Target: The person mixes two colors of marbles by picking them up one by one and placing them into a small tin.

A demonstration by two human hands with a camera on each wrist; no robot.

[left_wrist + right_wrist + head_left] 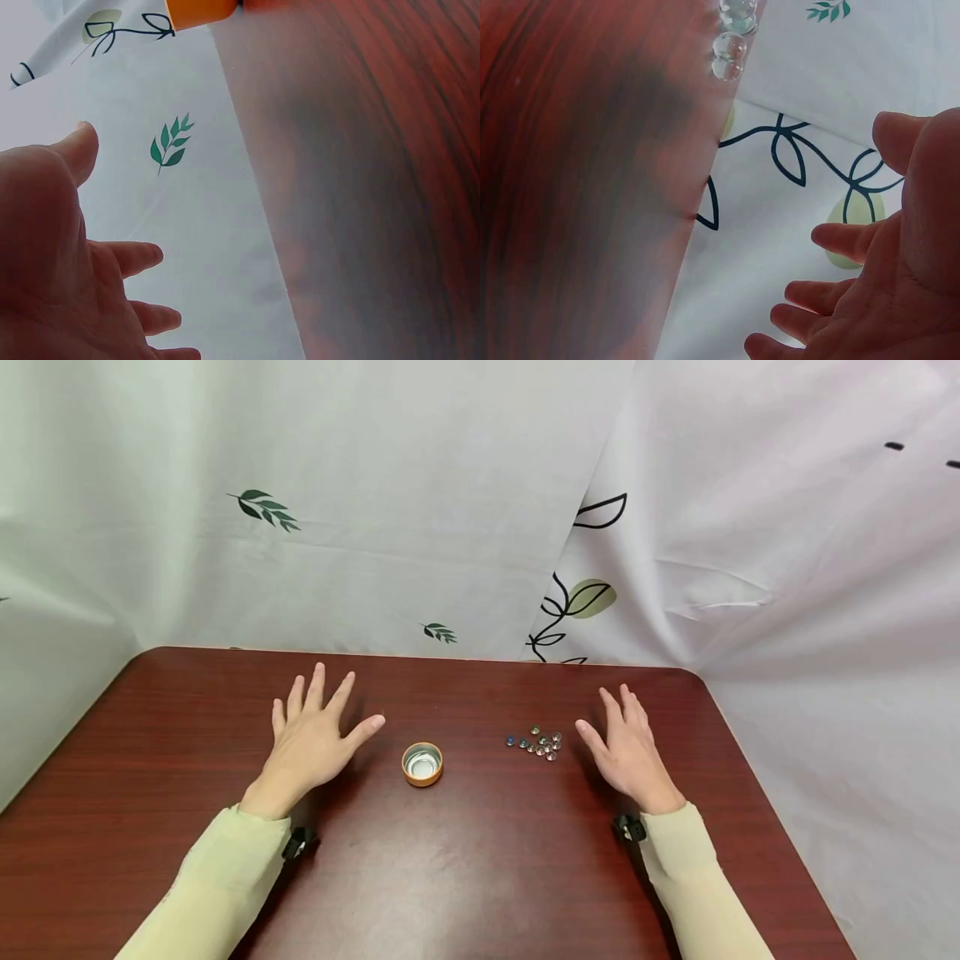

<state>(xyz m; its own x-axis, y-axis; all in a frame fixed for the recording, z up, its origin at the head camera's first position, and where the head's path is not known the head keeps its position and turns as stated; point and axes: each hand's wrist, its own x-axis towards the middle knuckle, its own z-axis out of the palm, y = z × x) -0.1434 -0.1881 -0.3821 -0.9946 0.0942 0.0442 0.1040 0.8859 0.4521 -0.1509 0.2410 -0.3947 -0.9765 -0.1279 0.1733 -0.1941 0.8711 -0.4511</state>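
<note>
A: Left hand [311, 743] is left of centre in the head view, fingers fanned wide and released, thumb angled toward the tin [422, 764]!

B: And there's the tin, just left of the frame's middle, orange outside, silvery inside, hollow side up on the table [480, 860]. A strip of wood shows between it and that thumb tip.

A: Over to the right hand [628, 756], right of centre: fingers extended, released as well, thumb out to the left.

B: What's nearest that thumb?

A: The marbles [540, 750], a loose cluster just left of it, near but apart. Most look clear; a blue one marks the left end.

B: So they lie between tin and right hand, closer to the hand.

A: Left wrist view: the tin's orange side pokes in at the top edge, above the thumb and fingers at lower left.

B: Right wrist view: marbles at top centre, up and left of the thumb, fingers stretching in from lower right.

A: Behind it all, pale cloth [420, 510] with leaf prints fills the head view's top.
</note>
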